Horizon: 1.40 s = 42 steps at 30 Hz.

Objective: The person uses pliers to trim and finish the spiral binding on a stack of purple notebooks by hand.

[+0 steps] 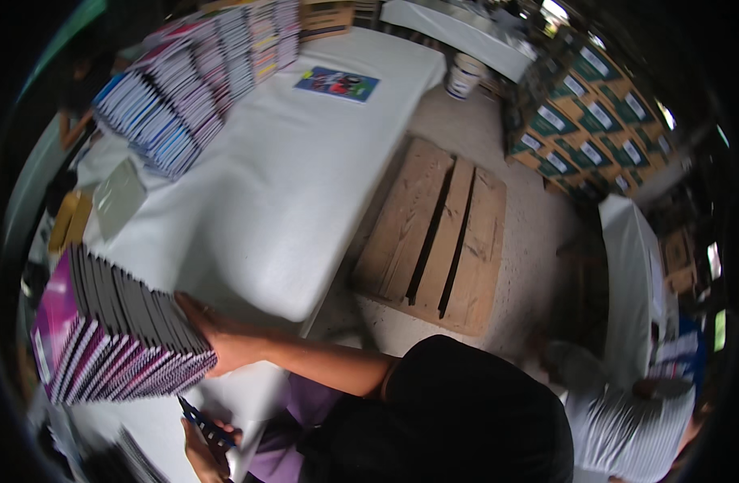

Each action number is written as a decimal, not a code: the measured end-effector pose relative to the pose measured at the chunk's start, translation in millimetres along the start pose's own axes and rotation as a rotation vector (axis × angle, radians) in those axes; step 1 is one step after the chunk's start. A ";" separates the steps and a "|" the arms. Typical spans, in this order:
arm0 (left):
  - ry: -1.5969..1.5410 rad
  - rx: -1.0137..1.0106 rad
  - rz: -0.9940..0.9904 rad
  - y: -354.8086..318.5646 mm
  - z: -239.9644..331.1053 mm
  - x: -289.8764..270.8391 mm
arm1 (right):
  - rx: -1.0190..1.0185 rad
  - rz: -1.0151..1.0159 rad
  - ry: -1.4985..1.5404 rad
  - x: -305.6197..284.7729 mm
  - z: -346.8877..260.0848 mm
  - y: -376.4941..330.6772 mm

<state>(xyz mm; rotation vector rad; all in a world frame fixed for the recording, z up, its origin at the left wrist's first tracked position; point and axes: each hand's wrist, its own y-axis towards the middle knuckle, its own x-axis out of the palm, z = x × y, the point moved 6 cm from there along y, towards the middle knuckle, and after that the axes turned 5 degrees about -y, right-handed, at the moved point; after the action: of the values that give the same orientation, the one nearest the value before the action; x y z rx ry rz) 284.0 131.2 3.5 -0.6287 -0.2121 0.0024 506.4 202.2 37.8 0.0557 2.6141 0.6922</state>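
A leaning row of spiral-bound notebooks point(136, 338) with purple covers and dark edges stands at the near left of the white-covered table point(264, 193). My right hand point(212, 330) grips the row's right end, its arm stretched across from a black sleeve; some of its fingers are hidden. Below the row, my left hand point(204, 451) is closed on dark blue pliers point(207, 423), whose tip points up toward the notebooks' spiral edges. The tip looks apart from the bindings, though blur makes this hard to judge.
More notebooks point(184, 88) stand in tall rows at the far left, near a single colourful notebook point(337, 84). A wooden pallet point(438, 233) lies right of the table. Stacked cartons point(595, 121), a white bucket point(463, 76) and a person in a striped shirt point(627, 423) are farther right.
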 end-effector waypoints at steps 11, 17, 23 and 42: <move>-0.593 -0.272 -0.597 13.5 -32.6 9.1 | -0.115 0.056 -0.157 -20.2 -10.0 -11.9; -0.509 -0.117 -0.588 -4.0 -20.1 27.1 | -0.016 -0.062 -0.088 -21.5 -13.6 -7.8; -0.608 -0.109 -0.511 -1.9 -23.4 28.1 | -0.114 0.011 -0.118 -15.3 -8.0 -14.8; -0.761 -0.077 -0.803 0.8 -23.5 29.9 | -0.015 -0.039 -0.128 -20.6 -6.5 -12.0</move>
<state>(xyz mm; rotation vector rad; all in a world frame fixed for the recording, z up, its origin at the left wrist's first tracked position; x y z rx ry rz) 317.9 120.1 -9.5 -0.5601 -1.1944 -0.5496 523.2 185.6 45.3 0.0427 2.4807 0.6713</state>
